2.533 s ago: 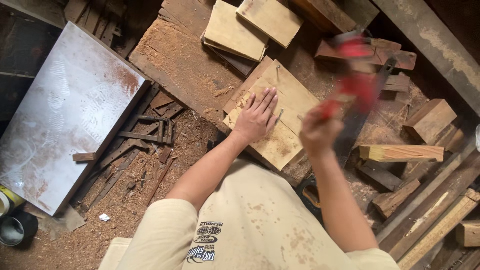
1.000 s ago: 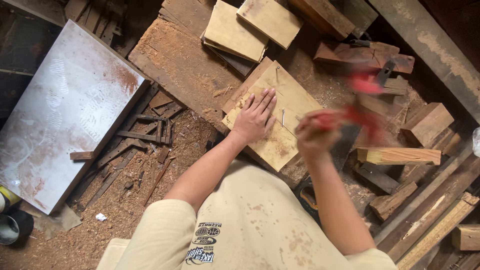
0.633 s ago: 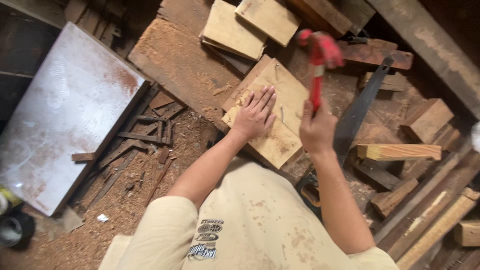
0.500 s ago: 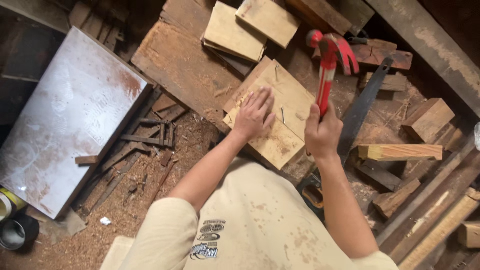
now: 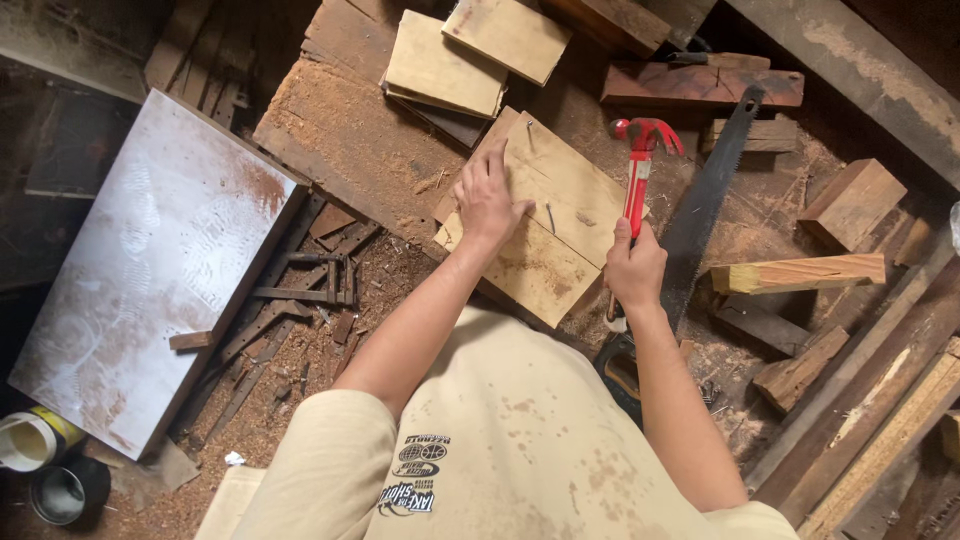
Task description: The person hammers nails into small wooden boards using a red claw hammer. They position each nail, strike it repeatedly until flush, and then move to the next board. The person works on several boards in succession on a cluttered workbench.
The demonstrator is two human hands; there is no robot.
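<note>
A pale wooden board [image 5: 545, 225] lies tilted on a sawdust-covered work surface, and everything else is placed from it. Two nails stand in its face: one [image 5: 550, 216] near the middle, just beside the thumb of the left hand, and another [image 5: 530, 132] near its upper corner. The left hand [image 5: 488, 198] lies flat on the board's left part, fingers spread and released, pressing the wood and grasping nothing. The right hand [image 5: 634, 270] sits at the board's right edge, clenched around the lower end of a red hammer [image 5: 640, 170]; the handle runs up along that edge and the claw head is raised beyond the board's upper right corner, clear of both nails.

Just right of the board and hammer lies a dark handsaw [image 5: 705, 205], its blade running diagonally. Above the board, two more pale boards [image 5: 445, 68] are stacked and overlapping. Farther right of the board lie several wood blocks [image 5: 852, 200] and a light offcut [image 5: 797, 272]. Well to the left of the board is a large grey sheet [image 5: 150, 270], with dark scrap strips [image 5: 300, 295] between the two. Far below left of the board stand two tins [image 5: 50, 465].
</note>
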